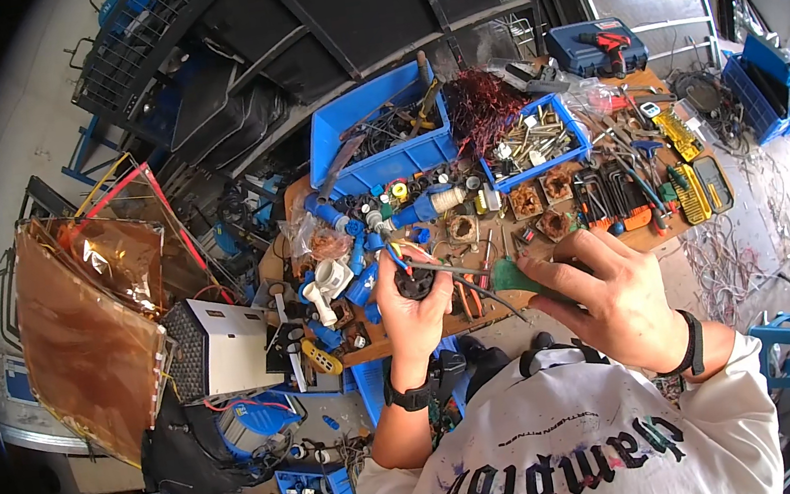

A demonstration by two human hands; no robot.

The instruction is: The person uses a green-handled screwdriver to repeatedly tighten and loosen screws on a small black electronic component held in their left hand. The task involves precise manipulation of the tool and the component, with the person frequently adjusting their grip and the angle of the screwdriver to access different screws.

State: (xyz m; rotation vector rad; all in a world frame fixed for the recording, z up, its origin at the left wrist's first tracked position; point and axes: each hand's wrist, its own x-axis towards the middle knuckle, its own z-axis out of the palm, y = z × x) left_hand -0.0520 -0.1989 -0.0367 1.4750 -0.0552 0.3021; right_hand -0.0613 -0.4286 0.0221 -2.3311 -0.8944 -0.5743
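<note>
"wires (397,256) poke up from that black round part (415,286). why hold it so?"

"the left hand (413,315) clasps it between thumb and fingers, over the near edge of the table (374,350), probably to steady it with the wires facing up. the grey cable (464,270) slants away to the right."

"and the right hand (609,293)?"

"arched, fingertips at a green thing (512,277). i can't tell whether it grips that or only touches it."

"why the stuff all round?"

"the blue bin (408,157) and bolt tray (546,168) sit toward the back, perhaps to leave room up front. the hand tools (621,190) stand side by side on the right, likely for easy picking."
</note>
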